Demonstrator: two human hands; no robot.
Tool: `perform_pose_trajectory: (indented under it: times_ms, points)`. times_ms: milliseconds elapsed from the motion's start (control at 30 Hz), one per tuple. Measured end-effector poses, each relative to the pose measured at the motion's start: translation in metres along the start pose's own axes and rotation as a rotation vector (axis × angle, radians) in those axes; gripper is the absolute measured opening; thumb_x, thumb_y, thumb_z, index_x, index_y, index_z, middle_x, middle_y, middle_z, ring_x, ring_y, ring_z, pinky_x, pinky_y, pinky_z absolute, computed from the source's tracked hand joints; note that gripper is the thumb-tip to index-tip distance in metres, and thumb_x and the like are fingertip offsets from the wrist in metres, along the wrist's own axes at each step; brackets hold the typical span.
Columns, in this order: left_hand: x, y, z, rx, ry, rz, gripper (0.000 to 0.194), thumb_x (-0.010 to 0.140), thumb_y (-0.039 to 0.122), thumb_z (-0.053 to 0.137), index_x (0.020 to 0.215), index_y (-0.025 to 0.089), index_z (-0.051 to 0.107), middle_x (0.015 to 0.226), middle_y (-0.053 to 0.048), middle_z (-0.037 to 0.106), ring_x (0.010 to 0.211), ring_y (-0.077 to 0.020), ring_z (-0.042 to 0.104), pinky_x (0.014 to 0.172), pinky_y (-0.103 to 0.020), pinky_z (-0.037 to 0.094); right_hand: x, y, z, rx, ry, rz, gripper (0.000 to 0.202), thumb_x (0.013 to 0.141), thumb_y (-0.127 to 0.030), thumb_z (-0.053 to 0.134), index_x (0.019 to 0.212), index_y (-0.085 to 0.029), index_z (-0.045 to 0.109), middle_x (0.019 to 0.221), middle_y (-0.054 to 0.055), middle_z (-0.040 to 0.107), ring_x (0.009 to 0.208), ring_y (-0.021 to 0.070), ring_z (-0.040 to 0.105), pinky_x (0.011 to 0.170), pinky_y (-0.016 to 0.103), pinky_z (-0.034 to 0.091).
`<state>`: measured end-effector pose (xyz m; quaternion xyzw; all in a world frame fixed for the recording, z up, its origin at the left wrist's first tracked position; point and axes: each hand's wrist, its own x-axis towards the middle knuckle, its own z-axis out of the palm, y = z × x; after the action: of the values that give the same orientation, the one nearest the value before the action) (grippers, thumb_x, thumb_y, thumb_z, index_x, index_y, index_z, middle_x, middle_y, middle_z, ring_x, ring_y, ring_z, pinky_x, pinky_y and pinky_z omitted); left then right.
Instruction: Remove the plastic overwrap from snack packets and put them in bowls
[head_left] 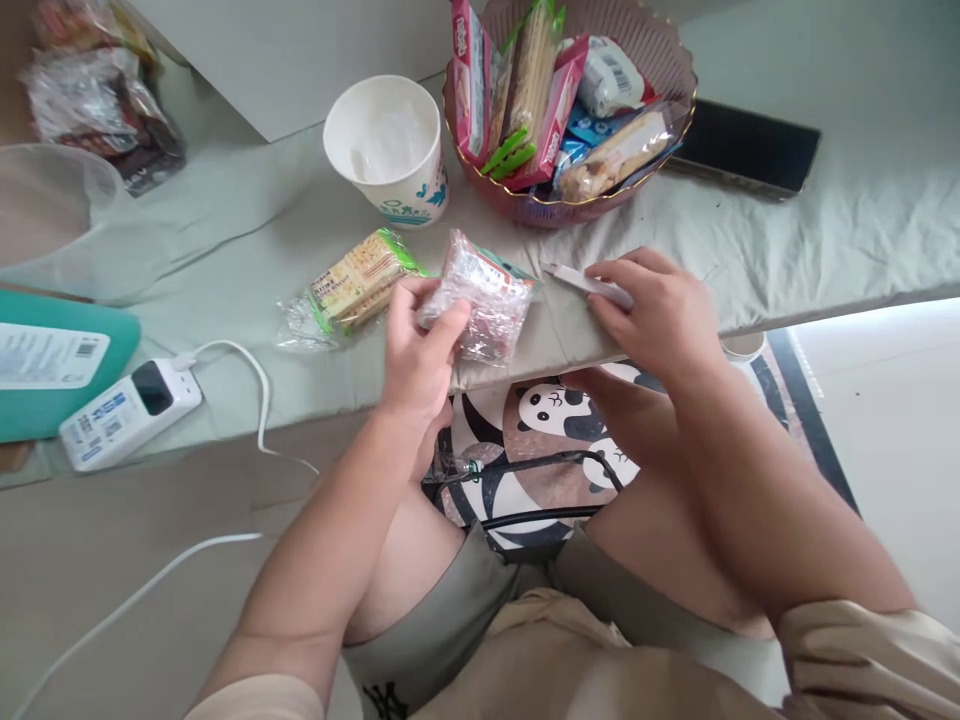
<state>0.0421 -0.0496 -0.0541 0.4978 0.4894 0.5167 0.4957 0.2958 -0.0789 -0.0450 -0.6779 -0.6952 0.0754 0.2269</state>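
My left hand [424,345] is closed on a crinkly, clear-wrapped snack packet [487,305] with red and green print, holding it by its left side near the table's front edge. My right hand [660,310] grips a slim white utility knife [592,284], whose tip points left toward the packet without touching it. Just behind my left hand lies a biscuit pack [364,285] in yellow and green wrapping. A paper cup [386,150] stands beyond that pack, and its inside looks pale.
A scalloped pink bowl [525,208] full of wrapped snacks stands at the back, beside a dark phone [746,148]. On the left are a white power strip [131,415] with a cable, a green package [60,350], a clear plastic tub [67,220] and wrapped bags [97,110].
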Motion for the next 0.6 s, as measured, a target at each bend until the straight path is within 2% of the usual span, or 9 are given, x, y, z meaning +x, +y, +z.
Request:
perform_pose_trajectory:
  times_ms: [67, 167, 233, 333, 433, 500, 600]
  points:
    - [-0.003, -0.001, 0.000, 0.213, -0.035, 0.047, 0.044, 0.081, 0.060, 0.076, 0.100, 0.025, 0.057, 0.094, -0.003, 0.063, 0.083, -0.0182, 0.064, 0.076, -0.034, 0.053, 0.001, 0.006, 0.000, -0.051, 0.084, -0.001, 0.024, 0.093, -0.029, 0.057, 0.109, -0.025, 0.074, 0.107, 0.011, 0.073, 0.095, 0.0299, 0.066, 0.080, 0.044, 0.050]
    - [-0.004, 0.001, -0.005, 0.538, -0.012, 0.216, 0.036, 0.086, 0.049, 0.073, 0.104, 0.023, 0.057, 0.103, -0.006, 0.065, 0.095, -0.0211, 0.064, 0.087, -0.037, 0.053, 0.000, 0.004, 0.000, -0.024, 0.199, -0.015, 0.025, 0.094, -0.026, 0.053, 0.110, -0.025, 0.072, 0.109, 0.013, 0.073, 0.107, 0.0339, 0.065, 0.093, 0.053, 0.049]
    - [-0.004, 0.001, -0.009, 0.636, -0.018, 0.318, 0.038, 0.087, 0.043, 0.072, 0.114, 0.023, 0.055, 0.114, -0.009, 0.064, 0.103, -0.0231, 0.063, 0.093, -0.039, 0.052, -0.003, -0.006, 0.002, 0.100, 0.185, -0.117, 0.033, 0.092, -0.024, 0.052, 0.122, -0.024, 0.067, 0.118, 0.014, 0.071, 0.114, 0.0338, 0.065, 0.099, 0.054, 0.050]
    - [-0.003, 0.000, -0.012, 0.682, -0.116, 0.403, 0.045, 0.087, 0.038, 0.069, 0.126, 0.023, 0.052, 0.118, -0.010, 0.064, 0.108, -0.0247, 0.063, 0.094, -0.040, 0.054, -0.010, -0.029, 0.011, 0.293, 0.106, -0.348, 0.059, 0.084, -0.021, 0.055, 0.143, -0.022, 0.052, 0.139, 0.014, 0.065, 0.129, 0.0336, 0.060, 0.106, 0.053, 0.049]
    - [-0.004, 0.001, -0.012, 0.704, -0.182, 0.443, 0.048, 0.085, 0.038, 0.071, 0.127, 0.023, 0.054, 0.116, -0.010, 0.064, 0.108, -0.0249, 0.064, 0.093, -0.039, 0.056, -0.015, -0.046, 0.023, 0.367, 0.062, -0.426, 0.070, 0.080, -0.017, 0.053, 0.149, -0.021, 0.045, 0.142, 0.013, 0.064, 0.131, 0.0323, 0.058, 0.106, 0.052, 0.048]
    - [-0.003, 0.004, -0.011, 0.703, -0.179, 0.426, 0.047, 0.085, 0.039, 0.072, 0.126, 0.023, 0.056, 0.117, -0.009, 0.064, 0.106, -0.0242, 0.064, 0.092, -0.038, 0.056, -0.015, -0.049, 0.026, 0.380, 0.057, -0.403, 0.064, 0.079, -0.013, 0.051, 0.143, -0.023, 0.053, 0.128, 0.010, 0.071, 0.121, 0.0298, 0.063, 0.102, 0.050, 0.049]
    - [0.000, 0.007, -0.011, 0.688, -0.156, 0.351, 0.032, 0.086, 0.034, 0.071, 0.115, 0.023, 0.063, 0.107, -0.006, 0.068, 0.095, -0.0202, 0.064, 0.084, -0.034, 0.056, -0.012, -0.042, 0.023, 0.393, 0.080, -0.356, 0.035, 0.078, -0.010, 0.052, 0.105, -0.026, 0.069, 0.103, 0.005, 0.074, 0.109, 0.0275, 0.066, 0.099, 0.048, 0.048]
